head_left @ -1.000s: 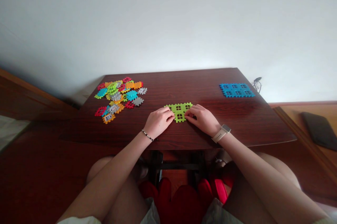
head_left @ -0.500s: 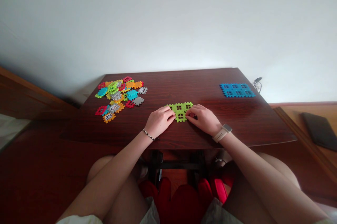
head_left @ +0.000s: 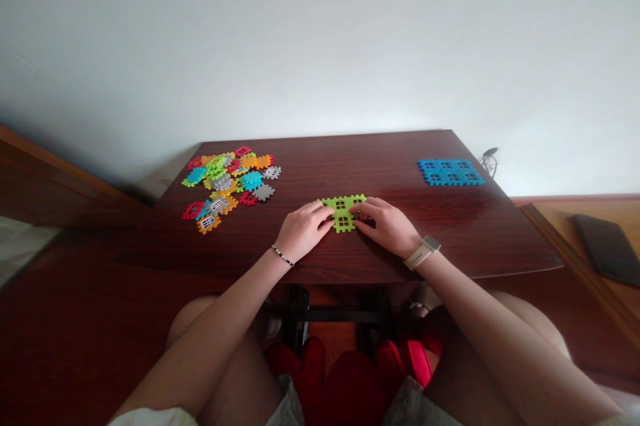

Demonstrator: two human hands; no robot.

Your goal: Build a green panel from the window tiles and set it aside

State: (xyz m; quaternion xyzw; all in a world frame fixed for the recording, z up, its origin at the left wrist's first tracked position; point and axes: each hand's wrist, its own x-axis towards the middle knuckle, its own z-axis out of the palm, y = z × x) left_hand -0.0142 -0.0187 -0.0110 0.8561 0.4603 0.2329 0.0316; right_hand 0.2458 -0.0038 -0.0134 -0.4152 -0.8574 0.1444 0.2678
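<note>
Closed narrowly from either side, my left hand [head_left: 303,233] and right hand [head_left: 386,227] grip the green tiles [head_left: 343,214] between them, flat on the table [head_left: 400,166].

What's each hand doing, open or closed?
Left hand: fingers on the green plastic waffle tiles; grip unclear.
Right hand: fingers on those tiles; grip unclear.

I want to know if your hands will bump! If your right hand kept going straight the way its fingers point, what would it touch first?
The right hand would meet the green plastic tiles first, because its fingertips seem to be on them now. After those comes the left hand, probably.
</note>
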